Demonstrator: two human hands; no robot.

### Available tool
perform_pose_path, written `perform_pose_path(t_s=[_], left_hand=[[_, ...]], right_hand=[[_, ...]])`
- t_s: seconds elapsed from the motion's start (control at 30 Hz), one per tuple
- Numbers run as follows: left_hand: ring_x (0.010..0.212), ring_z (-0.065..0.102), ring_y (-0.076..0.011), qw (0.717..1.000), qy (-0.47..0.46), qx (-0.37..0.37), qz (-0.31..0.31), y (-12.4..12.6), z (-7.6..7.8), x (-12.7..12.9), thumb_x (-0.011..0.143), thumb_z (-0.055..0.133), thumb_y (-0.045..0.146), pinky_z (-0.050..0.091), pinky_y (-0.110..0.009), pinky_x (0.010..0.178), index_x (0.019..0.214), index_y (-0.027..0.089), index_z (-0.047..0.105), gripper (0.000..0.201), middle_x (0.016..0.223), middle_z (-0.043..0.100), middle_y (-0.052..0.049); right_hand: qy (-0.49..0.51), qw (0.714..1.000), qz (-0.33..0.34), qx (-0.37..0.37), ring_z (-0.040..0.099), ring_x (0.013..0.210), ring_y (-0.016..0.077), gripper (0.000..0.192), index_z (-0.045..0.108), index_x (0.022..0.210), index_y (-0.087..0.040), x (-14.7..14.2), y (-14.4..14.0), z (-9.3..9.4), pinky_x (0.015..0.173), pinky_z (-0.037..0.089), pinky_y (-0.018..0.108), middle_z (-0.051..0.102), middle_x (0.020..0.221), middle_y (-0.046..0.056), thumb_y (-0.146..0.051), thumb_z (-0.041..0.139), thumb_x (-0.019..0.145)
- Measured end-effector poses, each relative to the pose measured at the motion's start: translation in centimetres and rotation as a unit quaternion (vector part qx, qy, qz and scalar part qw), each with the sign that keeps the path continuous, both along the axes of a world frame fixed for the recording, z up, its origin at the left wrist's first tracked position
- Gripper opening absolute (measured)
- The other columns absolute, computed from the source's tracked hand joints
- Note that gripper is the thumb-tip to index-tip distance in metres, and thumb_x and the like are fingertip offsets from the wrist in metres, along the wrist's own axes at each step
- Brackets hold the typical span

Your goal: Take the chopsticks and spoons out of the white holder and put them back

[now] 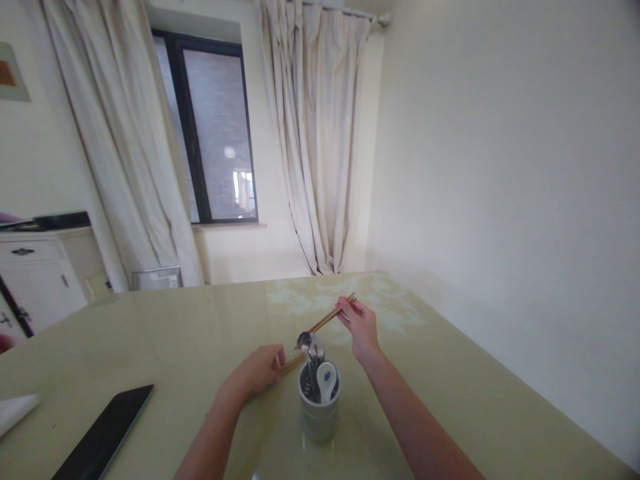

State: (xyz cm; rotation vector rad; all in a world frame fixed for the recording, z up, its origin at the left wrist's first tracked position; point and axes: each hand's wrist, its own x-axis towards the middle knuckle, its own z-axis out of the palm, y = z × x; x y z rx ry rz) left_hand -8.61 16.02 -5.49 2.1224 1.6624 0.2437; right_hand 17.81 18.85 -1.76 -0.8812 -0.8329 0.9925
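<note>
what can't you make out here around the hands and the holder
Head view only:
- Chopsticks: count unclear, too thin; ends hidden inside left hand and right hand.
- Utensil holder: spoon handles and bottom hidden by its wall.
- Dark tablet: cut off by bottom edge.

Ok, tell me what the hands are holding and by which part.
Both hold the wooden chopsticks: the left hand grips the near end, the right hand pinches the far end, above the utensil holder.
</note>
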Motion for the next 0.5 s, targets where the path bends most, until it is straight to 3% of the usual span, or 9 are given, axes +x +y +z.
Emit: perform_pose_path(t_s=[0.2, 0.27, 0.4, 0.5], left_hand=[[0.088, 0.067, -0.0216, 0.999, -0.038, 0.015, -0.028, 0.8, 0.0, 2.5, 0.068, 0.069, 0.012, 0.044, -0.026, 0.074, 0.087, 0.019, 0.07, 0.02, 0.092, 0.073, -0.001], [0.095, 0.065, -0.0228, 0.998, -0.039, 0.036, -0.027, 0.6, 0.4, 2.6, 0.069, 0.071, 0.013, 0.044, -0.027, 0.079, 0.087, 0.019, 0.068, 0.019, 0.097, 0.071, -0.002], [0.114, 0.056, -0.0252, 0.993, -0.013, 0.112, -0.02, -0.1, 1.2, 2.3, 0.07, 0.075, 0.014, 0.042, -0.029, 0.094, 0.1, 0.02, 0.063, 0.033, 0.117, 0.064, -0.007], [0.117, 0.055, -0.026, 0.994, 0.015, 0.104, -0.014, -0.3, 1.4, 2.2, 0.069, 0.078, 0.014, 0.041, -0.03, 0.096, 0.106, 0.021, 0.06, 0.042, 0.123, 0.063, -0.008]], right_hand=[[-0.032, 0.996, 0.037, -0.078, 0.073, 0.084, 0.0229, 0.045, 0.075, 0.076, -0.016, -0.3, 0.6, -2.7, 0.076, 0.063, 0.035, 0.076, 0.083, 0.008, -0.054, 0.091, 0.058], [-0.05, 0.992, 0.059, -0.099, 0.073, 0.079, 0.0229, 0.042, 0.075, 0.074, -0.016, -0.7, 0.6, -3.6, 0.072, 0.062, 0.034, 0.075, 0.076, 0.008, -0.051, 0.092, 0.058], [-0.084, 0.982, 0.107, -0.131, 0.072, 0.07, 0.0214, 0.035, 0.075, 0.073, -0.015, -2.1, 0.3, -5.2, 0.067, 0.058, 0.032, 0.076, 0.072, 0.007, -0.043, 0.09, 0.057], [-0.117, 0.975, 0.128, -0.137, 0.067, 0.061, 0.0189, 0.029, 0.073, 0.068, -0.016, -3.1, 0.2, -6.3, 0.06, 0.053, 0.03, 0.073, 0.064, 0.004, -0.037, 0.087, 0.055]])
